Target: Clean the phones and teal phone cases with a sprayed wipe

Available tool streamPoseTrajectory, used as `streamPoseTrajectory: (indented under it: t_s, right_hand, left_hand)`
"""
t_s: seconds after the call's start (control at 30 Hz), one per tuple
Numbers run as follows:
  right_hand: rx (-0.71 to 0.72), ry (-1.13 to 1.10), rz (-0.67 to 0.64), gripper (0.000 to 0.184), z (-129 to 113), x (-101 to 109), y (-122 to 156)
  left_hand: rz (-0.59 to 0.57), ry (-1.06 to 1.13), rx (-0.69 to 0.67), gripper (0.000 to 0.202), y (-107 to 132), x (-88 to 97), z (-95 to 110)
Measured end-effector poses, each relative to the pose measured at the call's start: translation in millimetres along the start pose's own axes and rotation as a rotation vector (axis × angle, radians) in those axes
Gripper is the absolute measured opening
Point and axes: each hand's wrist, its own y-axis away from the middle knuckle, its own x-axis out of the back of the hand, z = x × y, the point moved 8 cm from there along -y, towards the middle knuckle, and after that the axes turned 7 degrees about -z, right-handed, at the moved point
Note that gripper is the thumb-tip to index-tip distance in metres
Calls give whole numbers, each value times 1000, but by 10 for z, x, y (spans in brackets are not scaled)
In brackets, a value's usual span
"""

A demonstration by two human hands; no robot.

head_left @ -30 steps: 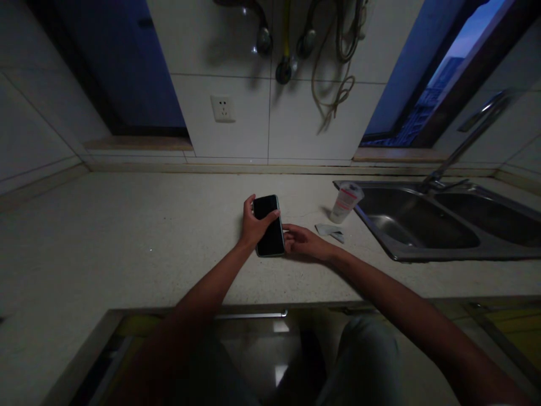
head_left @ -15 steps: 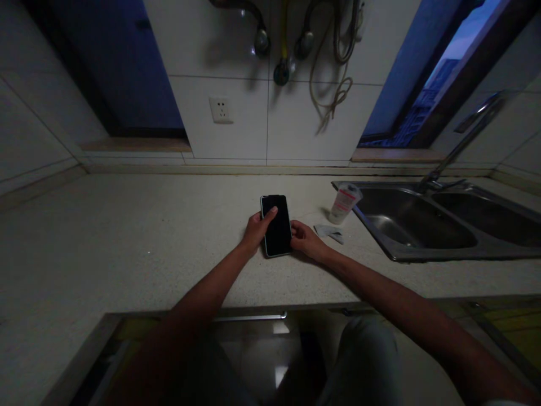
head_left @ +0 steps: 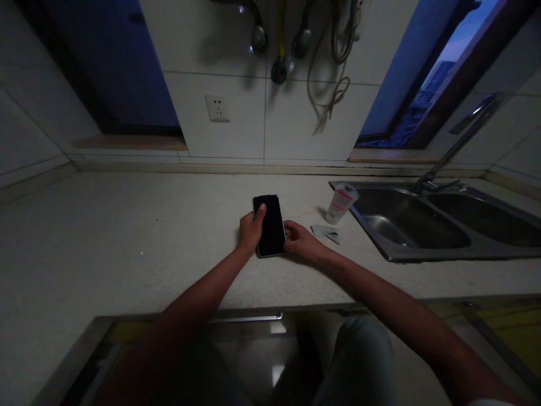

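Observation:
A smartphone (head_left: 271,228) with a dark screen and a pale rim is held at the middle of the light countertop (head_left: 190,208). My left hand (head_left: 251,230) grips its left side, the thumb lying over the screen and the other fingers hidden at its edge or behind. At the lower right edge of the phone is my right hand (head_left: 301,239), its fingers curled closed against that edge. Right of that hand lies a small folded grey-white piece (head_left: 325,232), perhaps paper or cloth. Behind it stands a clear plastic cup (head_left: 340,203) with red print.
A double steel sink (head_left: 409,259) with a tall faucet (head_left: 456,144) takes up the right of the counter. On the tiled wall are a socket (head_left: 218,108), pipe valves (head_left: 279,70) and a looped cord (head_left: 333,96). Windows flank that wall.
The whole view has shifted slightly, so the counter objects sit a little further left. Both hands keep their hold on the phone, and the thumb stays on the screen.

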Motion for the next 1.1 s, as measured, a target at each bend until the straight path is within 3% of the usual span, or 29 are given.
streamPoseTrajectory:
  t_s: [0.37, 0.63, 1.1]
  right_hand:
    - [85, 79, -30, 47, -111, -59, 36]
    - [61, 127, 3, 43, -83, 4, 13]
    - [84, 102, -119, 42, -113, -97, 61]
  left_hand:
    - [-5, -21, 52, 68, -17, 11, -58]
    - [-20, 25, 128, 67, -18, -28, -139]
    - [-78, 143, 189, 68, 8, -60, -139]
